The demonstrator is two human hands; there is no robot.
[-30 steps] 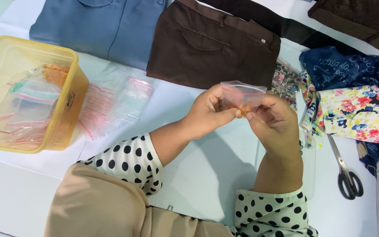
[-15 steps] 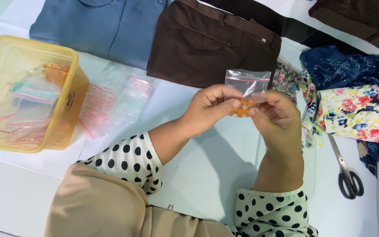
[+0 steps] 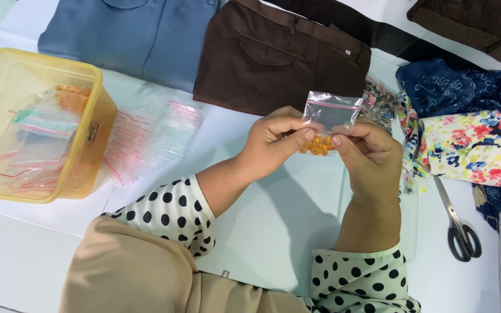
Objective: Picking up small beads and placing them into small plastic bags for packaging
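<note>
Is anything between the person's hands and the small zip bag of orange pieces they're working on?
Nothing visible. The left hand and right hand both pinch the small clear zip bag directly, held up over the white table, with its orange pieces between the fingertips.

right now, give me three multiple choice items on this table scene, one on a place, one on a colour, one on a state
1. Where do the black-handled metal scissors lie?
A. inside the tub
B. on the table at the right, below the floral cloth
C. on the brown trousers

2. What colour are the small pieces in the small clear plastic zip bag?
A. orange
B. green
C. white

3. How is the bag held?
A. lying flat on the table
B. in one hand only
C. pinched between left hand and right hand, above the table

Key: B, they lie beside that cloth; A, orange shows through the plastic; C, both thumbs press it.
</note>
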